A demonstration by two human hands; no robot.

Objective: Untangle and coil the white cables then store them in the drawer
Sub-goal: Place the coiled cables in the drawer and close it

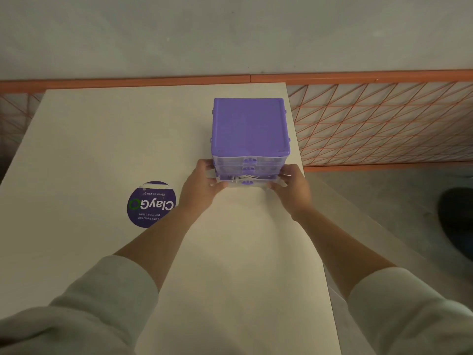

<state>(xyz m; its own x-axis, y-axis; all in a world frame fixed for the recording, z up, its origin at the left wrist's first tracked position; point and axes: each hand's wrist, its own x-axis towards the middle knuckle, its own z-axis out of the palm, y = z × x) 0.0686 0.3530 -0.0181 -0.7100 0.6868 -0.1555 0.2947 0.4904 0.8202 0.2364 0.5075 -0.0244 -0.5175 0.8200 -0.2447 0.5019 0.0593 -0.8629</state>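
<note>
Both hands frame the bottom clear plastic drawer [247,181] of the small purple-topped organiser [250,125] on the pale desk [89,139]. The left hand [202,187] and right hand [290,187] each curl a grip round a front corner, likely to slide it squarely. Slightly open, it shows bits of white cable [244,177] inside; the upper drawers' contents are unclear.

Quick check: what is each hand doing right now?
Left hand: grips the left end of the bottom drawer, which sits slightly out of the purple drawer unit.
Right hand: grips the drawer's right end.
</note>
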